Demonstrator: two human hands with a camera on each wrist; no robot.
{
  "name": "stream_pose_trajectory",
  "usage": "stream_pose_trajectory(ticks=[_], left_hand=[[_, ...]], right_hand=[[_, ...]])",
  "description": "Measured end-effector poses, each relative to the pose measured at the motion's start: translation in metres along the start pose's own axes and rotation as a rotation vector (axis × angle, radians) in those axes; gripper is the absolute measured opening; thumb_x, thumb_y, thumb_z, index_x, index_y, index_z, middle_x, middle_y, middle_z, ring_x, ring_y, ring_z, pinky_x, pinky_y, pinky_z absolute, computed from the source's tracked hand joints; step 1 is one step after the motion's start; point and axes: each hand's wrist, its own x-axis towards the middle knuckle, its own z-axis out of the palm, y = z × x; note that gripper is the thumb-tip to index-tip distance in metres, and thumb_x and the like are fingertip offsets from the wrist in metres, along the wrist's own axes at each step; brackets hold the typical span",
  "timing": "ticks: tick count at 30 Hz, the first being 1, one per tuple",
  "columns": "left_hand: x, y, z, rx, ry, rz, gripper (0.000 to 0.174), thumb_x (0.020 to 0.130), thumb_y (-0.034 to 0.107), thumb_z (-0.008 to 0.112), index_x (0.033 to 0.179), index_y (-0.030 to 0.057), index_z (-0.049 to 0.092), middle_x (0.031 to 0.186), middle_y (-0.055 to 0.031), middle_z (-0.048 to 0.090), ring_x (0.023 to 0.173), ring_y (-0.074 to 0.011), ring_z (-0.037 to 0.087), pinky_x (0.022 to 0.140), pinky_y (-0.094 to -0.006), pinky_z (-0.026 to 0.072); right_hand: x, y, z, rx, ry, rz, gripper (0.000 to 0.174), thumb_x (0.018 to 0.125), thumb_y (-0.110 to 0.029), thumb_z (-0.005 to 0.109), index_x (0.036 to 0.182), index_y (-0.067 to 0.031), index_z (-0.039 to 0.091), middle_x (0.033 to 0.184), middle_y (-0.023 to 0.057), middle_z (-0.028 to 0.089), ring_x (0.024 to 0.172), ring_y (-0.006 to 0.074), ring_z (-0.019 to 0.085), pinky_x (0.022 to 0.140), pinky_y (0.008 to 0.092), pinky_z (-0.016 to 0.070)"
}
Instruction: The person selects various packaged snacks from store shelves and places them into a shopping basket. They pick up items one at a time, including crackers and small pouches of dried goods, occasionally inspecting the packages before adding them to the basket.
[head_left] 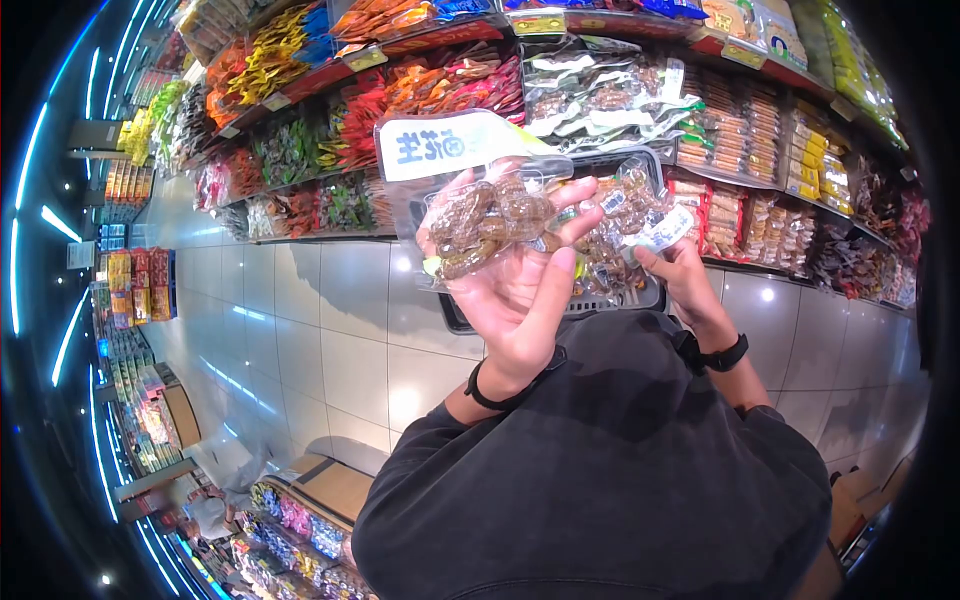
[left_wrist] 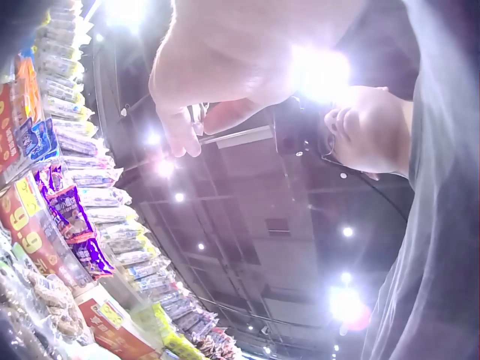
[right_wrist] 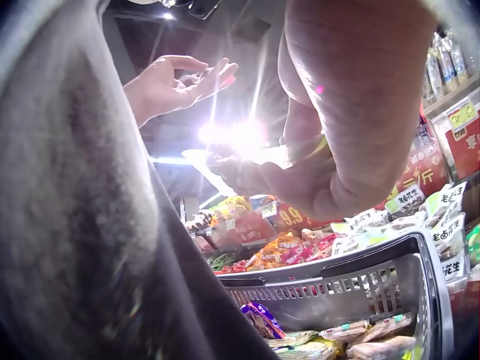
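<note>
In the head view a clear bag of peanuts (head_left: 490,220) with a white label lies over the upturned palm of my left hand (head_left: 515,300). Its fingers are spread, with fingertips showing past the bag's right edge. The right wrist view shows this left hand (right_wrist: 176,86) palm up. To the right, my right hand (head_left: 688,280) pinches a white-labelled package (head_left: 660,230) between thumb and fingers. Below both hands stands a dark shopping basket (head_left: 653,295), partly hidden by packages and my body. In the right wrist view its rim (right_wrist: 322,262) passes under my right hand.
Snack shelves (head_left: 440,30) run across the front, filled with packets. White-labelled bags (head_left: 600,85) are piled just beyond the basket. Several packets (right_wrist: 367,330) lie inside the basket. Tiled floor (head_left: 350,350) extends to the left, and a cardboard box (head_left: 320,480) stands behind.
</note>
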Motion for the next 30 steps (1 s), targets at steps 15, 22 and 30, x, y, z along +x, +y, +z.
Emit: stream_pose_trajectory(ticks=[15, 22, 30], left_hand=[[0.001, -0.004, -0.001, 0.01, 0.02, 0.001, 0.078, 0.082, -0.015, 0.053, 0.148, 0.0093, 0.02, 0.143, -0.0187, 0.036, 0.119, -0.0461, 0.053, 0.094, -0.0489, 0.0512], [0.001, -0.005, 0.001, 0.026, 0.033, -0.013, 0.077, 0.082, -0.015, 0.053, 0.147, 0.0087, 0.02, 0.142, -0.0187, 0.037, 0.119, -0.0462, 0.052, 0.095, -0.0496, 0.0509], [0.007, -0.002, -0.019, -0.042, 0.031, -0.138, 0.077, 0.082, -0.017, 0.051, 0.146, 0.0077, 0.017, 0.143, -0.0186, 0.033, 0.122, -0.0458, 0.05, 0.098, -0.0531, 0.0489]], right_hand=[[0.0, -0.002, 0.003, -0.009, -0.006, 0.005, 0.029, 0.091, -0.009, 0.067, 0.118, 0.0, 0.06, 0.109, 0.0038, 0.068, 0.095, 0.009, 0.061, 0.086, 0.0268, 0.0461], [-0.001, -0.003, 0.004, -0.015, -0.011, 0.004, 0.029, 0.091, -0.012, 0.068, 0.116, -0.0002, 0.061, 0.106, 0.0031, 0.068, 0.091, 0.0082, 0.06, 0.079, 0.0262, 0.0471], [-0.001, 0.001, -0.004, -0.01, -0.036, 0.079, 0.029, 0.091, -0.011, 0.068, 0.117, -0.0002, 0.06, 0.106, 0.0038, 0.068, 0.088, 0.0086, 0.061, 0.077, 0.0263, 0.0481]])
